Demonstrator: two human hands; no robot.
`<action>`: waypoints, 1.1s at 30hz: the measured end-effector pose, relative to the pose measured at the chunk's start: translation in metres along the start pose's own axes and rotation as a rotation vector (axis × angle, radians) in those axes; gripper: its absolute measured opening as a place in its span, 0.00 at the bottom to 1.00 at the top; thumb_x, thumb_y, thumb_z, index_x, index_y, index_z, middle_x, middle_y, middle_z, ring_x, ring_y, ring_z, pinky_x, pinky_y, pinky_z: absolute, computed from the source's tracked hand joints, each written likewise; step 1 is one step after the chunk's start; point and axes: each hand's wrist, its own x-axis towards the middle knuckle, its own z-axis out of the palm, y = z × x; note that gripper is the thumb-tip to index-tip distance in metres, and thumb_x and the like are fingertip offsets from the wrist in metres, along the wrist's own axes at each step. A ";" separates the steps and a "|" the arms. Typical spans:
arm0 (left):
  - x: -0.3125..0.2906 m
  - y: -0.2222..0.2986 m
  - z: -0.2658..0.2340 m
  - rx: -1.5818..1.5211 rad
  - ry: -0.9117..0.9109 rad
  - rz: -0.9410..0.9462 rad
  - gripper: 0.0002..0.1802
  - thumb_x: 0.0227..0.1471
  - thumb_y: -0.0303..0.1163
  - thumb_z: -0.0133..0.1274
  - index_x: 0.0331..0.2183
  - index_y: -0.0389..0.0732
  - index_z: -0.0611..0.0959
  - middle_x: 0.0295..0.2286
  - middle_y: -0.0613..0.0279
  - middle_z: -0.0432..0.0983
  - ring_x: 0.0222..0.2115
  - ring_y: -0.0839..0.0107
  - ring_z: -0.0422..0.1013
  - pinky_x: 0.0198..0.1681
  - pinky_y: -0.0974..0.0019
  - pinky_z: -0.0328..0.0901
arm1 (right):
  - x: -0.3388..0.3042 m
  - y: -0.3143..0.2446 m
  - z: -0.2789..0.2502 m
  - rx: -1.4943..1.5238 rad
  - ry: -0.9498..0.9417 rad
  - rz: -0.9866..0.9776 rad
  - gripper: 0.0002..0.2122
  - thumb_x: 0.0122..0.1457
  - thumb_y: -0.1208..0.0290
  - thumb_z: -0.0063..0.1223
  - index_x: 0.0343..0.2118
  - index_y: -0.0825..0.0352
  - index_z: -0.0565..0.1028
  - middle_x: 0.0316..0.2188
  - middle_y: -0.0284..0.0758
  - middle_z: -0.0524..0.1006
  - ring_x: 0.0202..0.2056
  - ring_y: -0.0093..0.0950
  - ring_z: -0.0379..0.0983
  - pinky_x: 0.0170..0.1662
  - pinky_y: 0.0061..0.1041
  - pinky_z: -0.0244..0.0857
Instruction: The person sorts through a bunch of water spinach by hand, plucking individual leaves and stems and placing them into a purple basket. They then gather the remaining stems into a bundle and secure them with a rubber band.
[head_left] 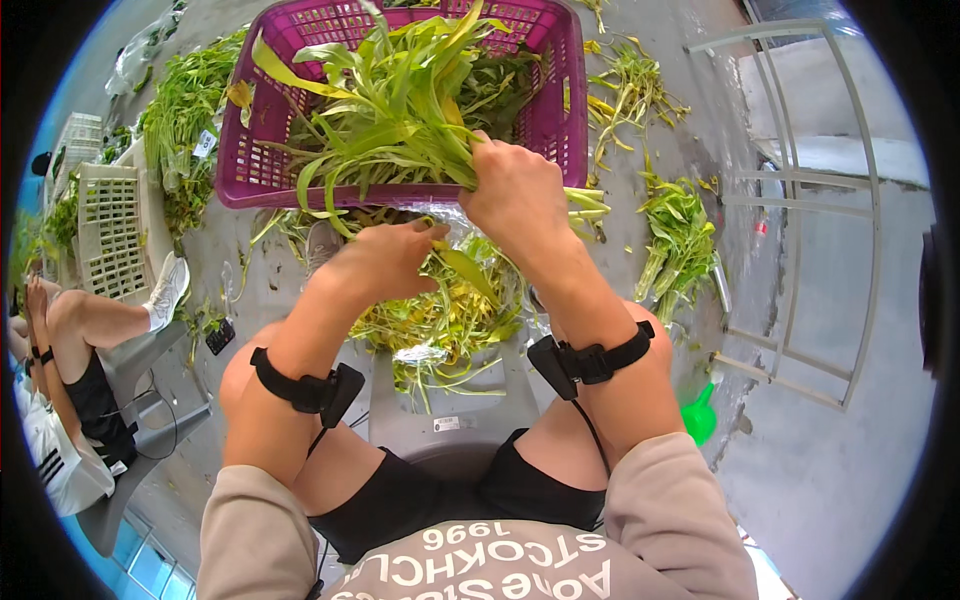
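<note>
My right hand (pixel 512 190) is closed around the stems of a bunch of long-leaved greens (pixel 405 110). The leaves spread left over the near rim of a purple plastic crate (pixel 228 165), and the cut stem ends poke out to the right of my fist. Lower and to the left, my left hand (pixel 385 262) has its fingers bent around the end of a yellowed leaf (pixel 468 274), which hangs toward the lower right. Beneath both hands lies a heap of yellow and green trimmed leaves (pixel 440 325), between my knees.
Loose bunches of greens (pixel 675 235) and stray stems (pixel 632 85) lie on the floor to the right, near a metal frame (pixel 868 200) and a green funnel-like thing (pixel 700 415). At left are more greens (pixel 185 120), a white crate (pixel 110 230) and a seated person (pixel 85 350).
</note>
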 end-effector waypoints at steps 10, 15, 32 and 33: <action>0.008 0.009 -0.008 0.102 0.054 0.175 0.28 0.49 0.38 0.61 0.52 0.40 0.78 0.44 0.48 0.79 0.47 0.51 0.74 0.51 0.52 0.68 | 0.000 -0.007 0.005 0.015 0.011 -0.053 0.14 0.47 0.71 0.62 0.36 0.66 0.73 0.31 0.41 0.80 0.36 0.43 0.79 0.38 0.40 0.74; -0.002 0.031 -0.018 0.061 0.119 0.348 0.14 0.47 0.32 0.62 0.37 0.39 0.83 0.29 0.53 0.80 0.29 0.51 0.77 0.34 0.52 0.71 | 0.000 -0.007 0.008 -0.086 0.030 -0.137 0.09 0.47 0.77 0.58 0.33 0.65 0.73 0.30 0.39 0.80 0.35 0.37 0.80 0.36 0.34 0.74; -0.004 -0.011 -0.063 0.451 0.816 0.226 0.14 0.46 0.21 0.56 0.38 0.42 0.86 0.39 0.66 0.81 0.46 0.66 0.74 0.60 0.54 0.58 | -0.004 -0.011 0.005 -0.170 -0.101 -0.265 0.09 0.49 0.75 0.59 0.35 0.65 0.75 0.28 0.37 0.81 0.35 0.36 0.80 0.36 0.34 0.73; -0.003 -0.011 -0.062 0.446 0.819 0.228 0.14 0.46 0.21 0.56 0.38 0.42 0.86 0.39 0.66 0.81 0.46 0.66 0.74 0.60 0.54 0.58 | -0.005 -0.009 0.007 -0.163 -0.100 -0.263 0.09 0.49 0.75 0.59 0.35 0.65 0.75 0.28 0.37 0.81 0.35 0.36 0.80 0.36 0.35 0.73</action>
